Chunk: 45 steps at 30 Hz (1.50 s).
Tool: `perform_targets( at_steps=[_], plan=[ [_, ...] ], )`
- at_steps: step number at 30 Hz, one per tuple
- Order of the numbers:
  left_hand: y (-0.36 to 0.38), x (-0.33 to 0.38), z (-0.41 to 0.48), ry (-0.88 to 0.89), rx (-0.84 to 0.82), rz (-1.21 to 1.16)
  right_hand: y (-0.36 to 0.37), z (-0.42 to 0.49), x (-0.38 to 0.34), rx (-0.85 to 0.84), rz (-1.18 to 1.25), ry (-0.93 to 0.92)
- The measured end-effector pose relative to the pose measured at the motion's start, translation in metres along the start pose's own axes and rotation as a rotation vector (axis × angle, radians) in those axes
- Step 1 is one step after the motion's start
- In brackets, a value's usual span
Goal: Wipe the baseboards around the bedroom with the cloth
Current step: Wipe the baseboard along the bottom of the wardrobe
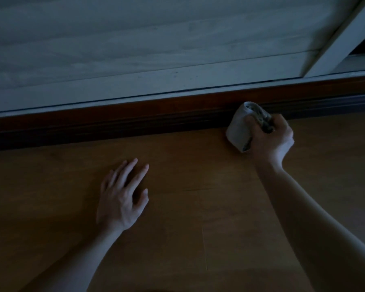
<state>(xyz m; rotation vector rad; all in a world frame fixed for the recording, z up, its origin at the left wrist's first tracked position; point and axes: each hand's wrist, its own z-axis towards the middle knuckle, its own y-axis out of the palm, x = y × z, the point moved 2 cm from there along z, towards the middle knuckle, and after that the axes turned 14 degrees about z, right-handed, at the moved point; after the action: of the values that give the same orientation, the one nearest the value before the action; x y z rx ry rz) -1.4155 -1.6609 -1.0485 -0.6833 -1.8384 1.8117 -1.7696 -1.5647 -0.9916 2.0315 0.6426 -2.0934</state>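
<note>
Baseboard (135,121), dark reddish wood, runs along the wall foot; the right hand (271,138) grips a bunched pale cloth (239,127) pressed against it, likely mid-wipe. Well back from the baseboard, the left hand (122,194) rests flat with fingers spread on the wooden floor (198,207), apparently propping the crouched person.

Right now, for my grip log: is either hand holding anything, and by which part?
The right hand grips the bunched cloth at its gathered end, against the baseboard. The left hand rests on the floor, holding nothing.
</note>
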Motion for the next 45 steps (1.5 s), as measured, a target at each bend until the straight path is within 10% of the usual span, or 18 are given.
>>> perform_targets(
  at_steps=[45],
  plan=[
    [0.001, -0.003, 0.000, -0.009, -0.014, -0.030, 0.100, -0.075, 0.006, -0.069, 0.019, 0.018]
  ],
)
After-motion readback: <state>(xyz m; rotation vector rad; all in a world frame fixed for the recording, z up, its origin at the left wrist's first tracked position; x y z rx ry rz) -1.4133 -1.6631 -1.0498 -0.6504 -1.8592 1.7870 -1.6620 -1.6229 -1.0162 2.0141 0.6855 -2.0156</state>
